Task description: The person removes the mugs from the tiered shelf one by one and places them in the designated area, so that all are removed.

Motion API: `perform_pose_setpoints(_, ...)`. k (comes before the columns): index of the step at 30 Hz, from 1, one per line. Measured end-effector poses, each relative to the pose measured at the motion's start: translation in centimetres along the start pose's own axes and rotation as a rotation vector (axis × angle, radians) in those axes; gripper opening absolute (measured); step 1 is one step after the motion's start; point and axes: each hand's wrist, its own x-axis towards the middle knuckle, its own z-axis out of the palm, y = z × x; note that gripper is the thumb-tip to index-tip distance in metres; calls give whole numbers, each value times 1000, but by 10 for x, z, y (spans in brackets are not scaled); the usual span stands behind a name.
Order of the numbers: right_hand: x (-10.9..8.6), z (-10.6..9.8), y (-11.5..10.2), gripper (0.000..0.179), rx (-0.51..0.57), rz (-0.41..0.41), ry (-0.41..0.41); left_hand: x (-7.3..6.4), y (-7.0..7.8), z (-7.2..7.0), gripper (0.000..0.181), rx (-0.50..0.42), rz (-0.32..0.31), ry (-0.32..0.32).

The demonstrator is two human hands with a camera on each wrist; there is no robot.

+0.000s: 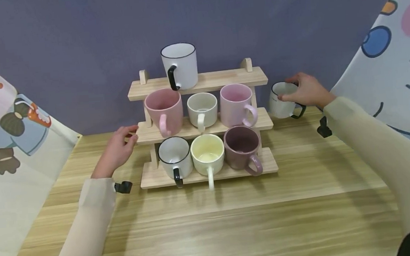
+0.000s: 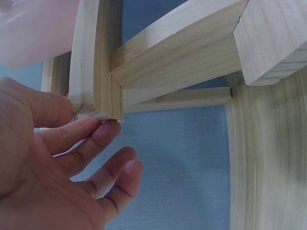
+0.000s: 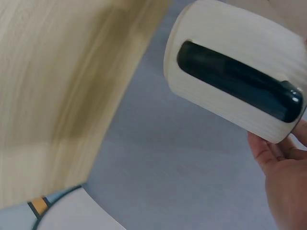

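My right hand (image 1: 306, 91) holds a white mug (image 1: 282, 106) with a black rim and black handle by its upper part, to the right of a three-tier wooden shelf (image 1: 219, 79). In the right wrist view the mug's dark handle (image 3: 235, 79) faces the camera, with the fingers at its rim end. My left hand (image 1: 116, 152) is at the left end of the middle tier. Seen from the left wrist, its thumb and fingertips pinch the board's end (image 2: 96, 72), while the other fingers stay loosely bent below.
A white black-rimmed mug (image 1: 186, 67) stands on the top tier. The middle tier bears a pink mug (image 1: 169, 110), a white cup (image 1: 209, 114) and a lilac mug (image 1: 230, 110). Below are a black-rimmed mug (image 1: 179, 167), a yellow mug (image 1: 207, 155) and a plum mug (image 1: 239, 153).
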Motion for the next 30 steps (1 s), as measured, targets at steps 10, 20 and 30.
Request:
perform_pose_setpoints(10,3,36,12,89,25,-20,-45,0,1,-1,40,-14,-2,1)
perform_pose_setpoints(20,17,63,30,96,61,9,-73,0,0,1,41,-15,-12,-7)
perform_pose_setpoints(30,27,71,33,89,60,2,-91,1,0,0,40,-12,-24,5)
